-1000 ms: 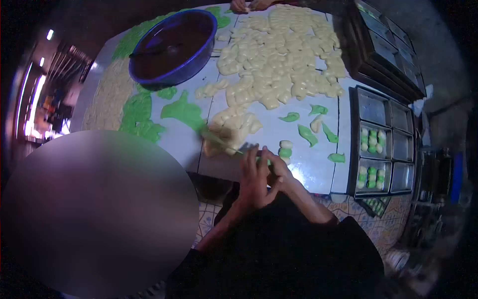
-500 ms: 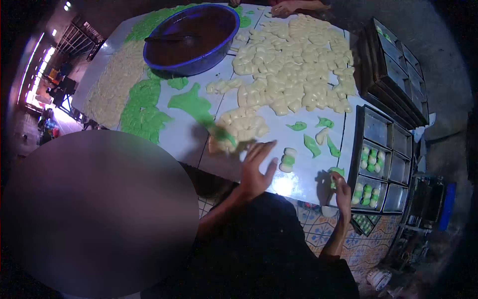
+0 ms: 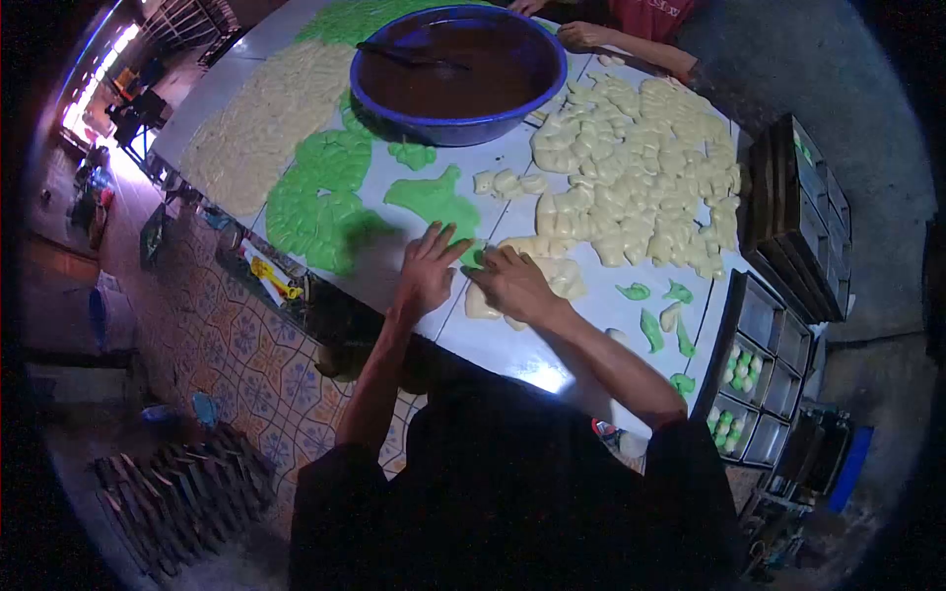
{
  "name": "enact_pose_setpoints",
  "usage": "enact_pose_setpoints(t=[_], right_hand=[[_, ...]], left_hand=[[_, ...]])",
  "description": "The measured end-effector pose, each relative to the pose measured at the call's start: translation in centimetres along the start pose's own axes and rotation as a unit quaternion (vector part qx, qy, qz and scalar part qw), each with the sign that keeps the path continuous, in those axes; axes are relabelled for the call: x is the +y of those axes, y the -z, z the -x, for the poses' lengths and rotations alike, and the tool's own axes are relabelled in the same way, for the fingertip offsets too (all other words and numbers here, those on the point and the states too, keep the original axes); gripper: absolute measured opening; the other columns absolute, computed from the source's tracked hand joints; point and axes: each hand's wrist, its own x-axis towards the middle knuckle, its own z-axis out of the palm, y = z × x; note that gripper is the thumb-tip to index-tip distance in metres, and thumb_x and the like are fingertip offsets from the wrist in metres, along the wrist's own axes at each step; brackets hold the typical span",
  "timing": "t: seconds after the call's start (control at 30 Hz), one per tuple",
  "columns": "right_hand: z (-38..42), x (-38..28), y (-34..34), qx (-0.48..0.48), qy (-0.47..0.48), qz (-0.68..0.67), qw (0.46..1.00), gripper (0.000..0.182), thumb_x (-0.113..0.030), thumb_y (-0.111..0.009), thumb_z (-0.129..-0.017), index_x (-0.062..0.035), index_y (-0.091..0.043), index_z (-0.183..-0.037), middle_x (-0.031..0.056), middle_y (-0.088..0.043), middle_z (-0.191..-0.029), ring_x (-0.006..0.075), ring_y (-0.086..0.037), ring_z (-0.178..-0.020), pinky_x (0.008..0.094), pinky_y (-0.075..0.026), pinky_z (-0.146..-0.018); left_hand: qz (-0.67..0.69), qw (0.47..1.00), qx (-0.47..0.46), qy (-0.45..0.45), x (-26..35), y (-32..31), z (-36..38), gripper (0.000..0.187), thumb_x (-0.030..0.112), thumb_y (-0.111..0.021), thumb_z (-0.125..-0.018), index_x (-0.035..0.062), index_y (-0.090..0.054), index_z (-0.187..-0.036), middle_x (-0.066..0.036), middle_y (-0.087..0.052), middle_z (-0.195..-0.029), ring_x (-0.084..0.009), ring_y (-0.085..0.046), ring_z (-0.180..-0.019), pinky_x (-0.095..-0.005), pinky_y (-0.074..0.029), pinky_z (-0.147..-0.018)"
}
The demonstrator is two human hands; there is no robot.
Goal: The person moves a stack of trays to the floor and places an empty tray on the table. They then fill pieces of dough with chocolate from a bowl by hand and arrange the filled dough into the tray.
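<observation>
My left hand (image 3: 427, 276) rests at the lower tip of a flat green dough piece (image 3: 434, 197), fingers stretched out and slightly apart. Right beside it, my right hand (image 3: 514, 284) has bent fingers closed on the narrow end of the same green dough; its thumb is hidden. Under and behind the right hand lies a small heap of cream dough pieces (image 3: 559, 276). A larger sheet of green dough (image 3: 315, 202) spreads left of my left hand. Past my right forearm lie several small green dough scraps (image 3: 651, 330), and the forearm partly covers a cream piece (image 3: 617, 336).
A blue basin (image 3: 443, 128) of brown filling stands at the back. Many cream dough pieces (image 3: 641, 167) cover the table's right. Divided metal trays (image 3: 724, 345) hold green-and-cream dough at right, near stacked trays (image 3: 778, 217). Another person's hand (image 3: 583, 36) is at the far edge.
Both hands have moved left to the green dough; the right hand has left the green scrap by the trays. The view has shifted, showing more floor at left.
</observation>
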Motion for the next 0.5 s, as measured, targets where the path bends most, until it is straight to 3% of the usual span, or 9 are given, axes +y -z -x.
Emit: enact_pose_setpoints(t=[0.07, 0.13, 0.17, 0.23, 0.27, 0.37, 0.43, 0.47, 0.5], right_hand=[[-1.9, 0.8, -1.4, -0.015, 0.033, 0.057, 0.998, 0.039, -0.009, -0.064, -0.072, -0.0099, -0.063, -0.111, 0.0127, -0.056, -0.114, 0.0294, -0.048, -0.111, 0.0395, -0.043, -0.091], [-2.9, 1.5, -1.2, -0.028, 0.095, -0.008, 0.995, 0.028, -0.006, -0.063, -0.072, -0.0092, -0.062, -0.100, 0.0125, -0.056, -0.107, 0.0298, -0.049, -0.109, 0.0382, -0.041, -0.092], [-2.9, 1.5, -1.4, 0.024, 0.102, -0.145, 0.984, 0.019, -0.002, -0.059, -0.075, -0.0065, -0.058, -0.093, 0.0132, -0.056, -0.100, 0.0314, -0.051, -0.103, 0.0379, -0.043, -0.086], [-1.7, 0.0, 0.0, 0.083, -0.017, -0.304, 0.949, 0.018, 0.001, -0.056, -0.077, -0.0037, -0.056, -0.094, 0.0157, -0.054, -0.098, 0.0344, -0.053, -0.095, 0.0372, -0.044, -0.081], [-1.3, -1.0, 2.2, 0.134, -0.021, -0.335, 0.932, 0.017, 0.002, -0.055, -0.080, -0.0019, -0.058, -0.096, 0.0139, -0.056, -0.094, 0.0276, -0.056, -0.087, 0.0322, -0.045, -0.079], [1.5, -5.7, 7.7, 0.288, -0.177, -0.471, 0.815, 0.009, -0.005, -0.051, -0.089, 0.0009, -0.057, -0.093, 0.0079, -0.056, -0.092, 0.0173, -0.055, -0.083, 0.0268, -0.045, -0.070], [4.4, -6.0, 8.9, 0.419, -0.076, -0.564, 0.707, 0.017, -0.015, -0.061, -0.089, 0.0001, -0.055, -0.085, 0.0093, -0.051, -0.078, 0.0162, -0.052, -0.066, 0.0286, -0.045, -0.058], [6.3, -6.4, 10.3, 0.409, -0.066, -0.597, 0.687, 0.025, -0.021, -0.065, -0.087, 0.0004, -0.054, -0.083, 0.0088, -0.047, -0.074, 0.0171, -0.049, -0.054, 0.0303, -0.044, -0.047], [9.1, -5.4, 10.2, 0.346, -0.022, -0.684, 0.642, 0.026, -0.021, -0.059, -0.089, 0.0042, -0.060, -0.093, 0.0138, -0.056, -0.087, 0.0225, -0.057, -0.069, 0.0374, -0.049, -0.054]], left_hand=[[-0.048, 0.999, -0.005, -0.021, -0.5, -0.7, -0.3, 0.047, 0.005, -0.061, -0.076, 0.0161, -0.060, -0.122, -0.015, -0.034, -0.147, -0.0326, -0.025, -0.139, -0.0465, -0.027, -0.105], [-0.050, 0.998, -0.020, -0.012, -1.4, -0.8, -0.5, 0.044, 0.005, -0.061, -0.077, 0.0152, -0.061, -0.119, -0.015, -0.031, -0.148, -0.0334, -0.023, -0.140, -0.0497, -0.026, -0.105], [-0.052, 0.998, -0.038, -0.004, -1.7, -0.9, -0.5, 0.042, 0.004, -0.060, -0.077, 0.0143, -0.063, -0.117, -0.015, -0.028, -0.150, -0.0343, -0.021, -0.141, -0.0529, -0.025, -0.105], [-0.033, 0.999, -0.007, -0.009, -2.4, -1.7, -0.8, 0.031, 0.002, -0.059, -0.076, 0.0099, -0.066, -0.105, -0.015, -0.037, -0.145, -0.0332, -0.027, -0.139, -0.0501, -0.026, -0.106], [0.025, 0.999, 0.045, -0.007, -2.9, -2.4, -0.9, 0.028, 0.002, -0.057, -0.078, 0.0086, -0.066, -0.103, -0.015, -0.046, -0.137, -0.0331, -0.034, -0.135, -0.0473, -0.028, -0.105], [0.125, 0.981, 0.150, 0.007, -2.7, -3.0, -1.4, 0.025, -0.006, -0.051, -0.079, 0.0032, -0.062, -0.099, -0.016, -0.060, -0.118, -0.0334, -0.050, -0.122, -0.0413, -0.036, -0.100], [0.295, 0.909, 0.250, 0.154, -3.6, -4.5, -0.6, 0.030, -0.014, -0.048, -0.077, 0.0011, -0.060, -0.100, -0.017, -0.061, -0.114, -0.0329, -0.055, -0.113, -0.0388, -0.042, -0.094], [0.286, 0.895, 0.314, 0.135, -3.7, -3.8, -0.6, 0.032, -0.018, -0.046, -0.076, -0.0008, -0.059, -0.100, -0.018, -0.062, -0.108, -0.0323, -0.059, -0.102, -0.0362, -0.045, -0.090], [0.249, 0.908, 0.295, 0.164, -2.7, -1.9, -0.1, 0.029, -0.015, -0.047, -0.078, -0.0015, -0.059, -0.100, -0.018, -0.062, -0.104, -0.0323, -0.059, -0.099, -0.0376, -0.045, -0.091]])
